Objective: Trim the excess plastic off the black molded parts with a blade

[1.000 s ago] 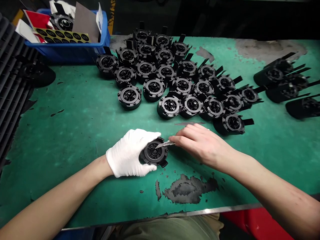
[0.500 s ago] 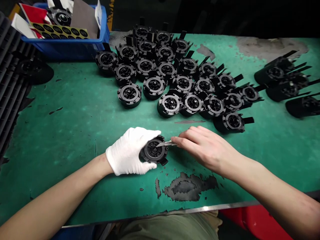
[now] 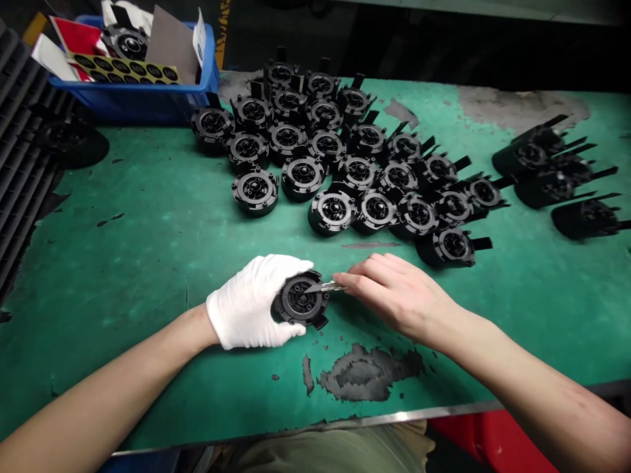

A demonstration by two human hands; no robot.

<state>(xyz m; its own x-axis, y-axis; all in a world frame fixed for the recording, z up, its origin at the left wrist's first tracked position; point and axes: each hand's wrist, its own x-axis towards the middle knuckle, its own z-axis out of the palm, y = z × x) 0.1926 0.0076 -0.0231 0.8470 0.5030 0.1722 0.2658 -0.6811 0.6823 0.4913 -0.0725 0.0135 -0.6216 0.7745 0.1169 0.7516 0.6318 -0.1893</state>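
My left hand (image 3: pixel 256 302), in a white glove, is wrapped round a round black plastic housing (image 3: pixel 302 301), thumb and fingers on its rim. The housing's ribbed round face is turned up toward me. Bare and to the right of it, my right hand (image 3: pixel 389 289) is closed round a craft knife (image 3: pixel 329 287). The pointed blade reaches over the housing's face, near its middle; whether the tip touches the plastic I cannot tell. Most of the knife's handle is hidden under my right fingers.
Several similar black housings (image 3: pixel 255 190) stand grouped beyond my hands on the green table (image 3: pixel 162 230). More black parts (image 3: pixel 586 217) lie at the right. At the back left sits a blue bin (image 3: pixel 142 105) with sticker sheets. Dark grilles (image 3: pixel 20 144) line the left edge.
The view has shifted slightly, so the table things appear a little lower. Both hands keep the same hold, and the blade stays over the housing's face.
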